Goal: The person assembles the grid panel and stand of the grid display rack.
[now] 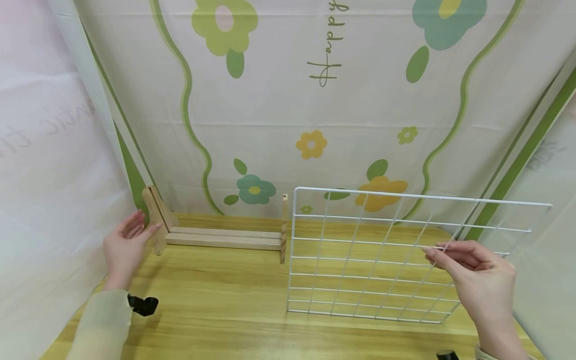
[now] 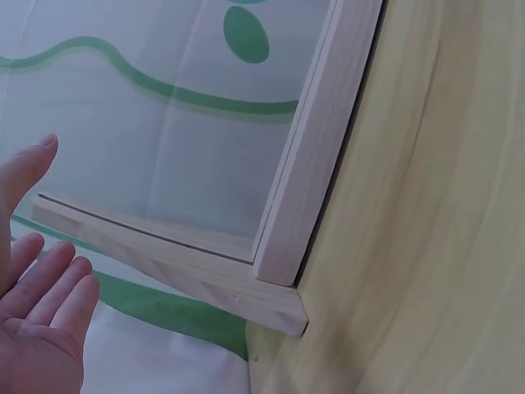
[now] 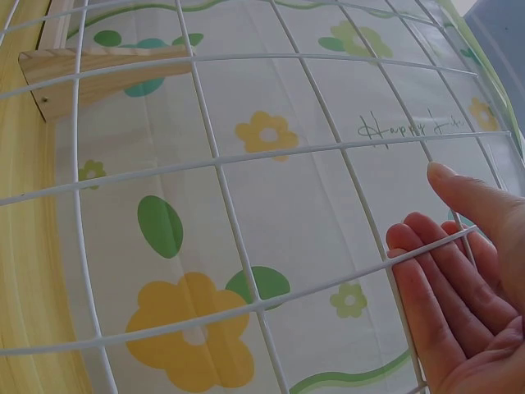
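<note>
In the head view my right hand (image 1: 483, 280) grips a white wire grid panel (image 1: 405, 195), which stands tilted over the right part of the table. The right wrist view has the thumb on one side of the wires and the fingers (image 3: 447, 291) on the other. A pale wooden stand (image 1: 225, 239) sits at the back left, a low grooved bar joining two uprights. Beside its slotted left upright (image 1: 153, 220) is my left hand (image 1: 123, 247), fingers loosely bent and holding nothing. The panel's left edge is close to the stand's right upright (image 1: 284, 225).
The table (image 1: 216, 310) has a yellow wood-grain top. A white cloth (image 1: 360, 100) printed with flowers hangs behind it, and white cloth sides (image 1: 58, 165) rise at left and right. Dark wrist-camera mounts (image 1: 143, 305) are on both wrists.
</note>
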Motion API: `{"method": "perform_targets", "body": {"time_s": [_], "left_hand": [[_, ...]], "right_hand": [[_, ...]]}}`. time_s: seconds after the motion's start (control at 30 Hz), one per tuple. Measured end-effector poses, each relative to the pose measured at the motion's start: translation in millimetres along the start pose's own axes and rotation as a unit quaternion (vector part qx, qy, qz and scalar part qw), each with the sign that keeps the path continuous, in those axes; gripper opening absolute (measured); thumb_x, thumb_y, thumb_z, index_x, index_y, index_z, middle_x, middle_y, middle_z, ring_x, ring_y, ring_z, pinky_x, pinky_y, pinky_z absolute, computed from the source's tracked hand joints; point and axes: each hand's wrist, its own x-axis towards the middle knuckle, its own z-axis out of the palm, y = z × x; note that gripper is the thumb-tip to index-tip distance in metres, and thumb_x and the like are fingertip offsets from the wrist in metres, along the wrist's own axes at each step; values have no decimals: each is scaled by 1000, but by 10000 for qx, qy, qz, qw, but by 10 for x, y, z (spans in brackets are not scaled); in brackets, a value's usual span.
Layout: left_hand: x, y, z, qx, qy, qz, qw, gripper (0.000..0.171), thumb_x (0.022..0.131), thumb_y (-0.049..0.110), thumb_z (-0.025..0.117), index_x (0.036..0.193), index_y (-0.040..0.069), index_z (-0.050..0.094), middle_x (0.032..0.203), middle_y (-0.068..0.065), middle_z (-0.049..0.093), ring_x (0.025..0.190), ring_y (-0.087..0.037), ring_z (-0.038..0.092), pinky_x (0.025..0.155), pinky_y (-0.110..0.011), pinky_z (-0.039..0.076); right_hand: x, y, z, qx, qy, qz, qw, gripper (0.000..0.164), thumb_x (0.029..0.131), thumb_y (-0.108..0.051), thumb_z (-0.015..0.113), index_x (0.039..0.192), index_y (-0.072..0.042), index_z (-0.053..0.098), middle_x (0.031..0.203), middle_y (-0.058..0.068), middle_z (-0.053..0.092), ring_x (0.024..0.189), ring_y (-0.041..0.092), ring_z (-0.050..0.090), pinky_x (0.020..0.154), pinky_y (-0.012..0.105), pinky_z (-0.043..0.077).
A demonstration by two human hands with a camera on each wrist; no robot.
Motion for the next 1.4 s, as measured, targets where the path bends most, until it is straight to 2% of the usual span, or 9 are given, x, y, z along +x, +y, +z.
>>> {"method": "perform_targets", "body": {"time_s": [0.23,0.43,0.8,1.0,1.17,1.27,1.4], "left_hand": [[123,95,-10,428,-231,27,9988,85,88,45,79,157,14,39,155,-11,44,140,-29,45,95,-10,43],[242,139,28,430,-351,23,9985,85,90,44,78,158,14,37,157,-12,41,141,-29,44,94,-11,43],[338,134,90,575,-468,180,9971,87,91,45,76,158,10,35,155,-17,42,139,-33,45,95,-14,45],[414,151,101,749,-361,168,9964,81,92,45,74,156,7,40,151,-19,48,132,-31,52,86,-12,49],[480,178,102,807,-129,63,9966,71,95,45,70,151,7,49,146,-18,54,118,-17,60,77,-10,49],[498,188,104,809,21,-49,9967,62,98,43,66,149,10,53,144,-15,56,111,-10,61,76,-9,49],[508,182,115,899,182,-72,9958,56,101,43,61,148,12,55,143,-12,57,115,-15,60,79,-10,49]], "right_hand": [[1,-10,6,33,68,2,10000,25,72,22,82,90,19,66,82,16,74,66,23,74,63,31,58],[0,-6,8,7,93,-19,10000,24,72,23,81,90,20,66,82,15,74,66,23,74,62,31,58],[3,5,6,7,30,-10,10000,25,72,21,82,91,19,66,81,15,74,66,23,74,62,30,59],[4,-1,7,-26,72,-1,10000,25,72,21,83,91,19,66,81,15,74,65,23,74,62,30,59],[-2,-5,13,-16,98,9,10000,26,71,21,83,91,19,66,81,15,74,64,23,73,62,30,59],[-3,-5,14,-18,110,15,9999,26,71,21,83,91,19,66,80,15,74,64,23,73,62,30,59],[-1,-2,12,-20,102,5,9999,26,71,21,82,91,19,66,80,15,74,65,23,74,62,30,59]]}}
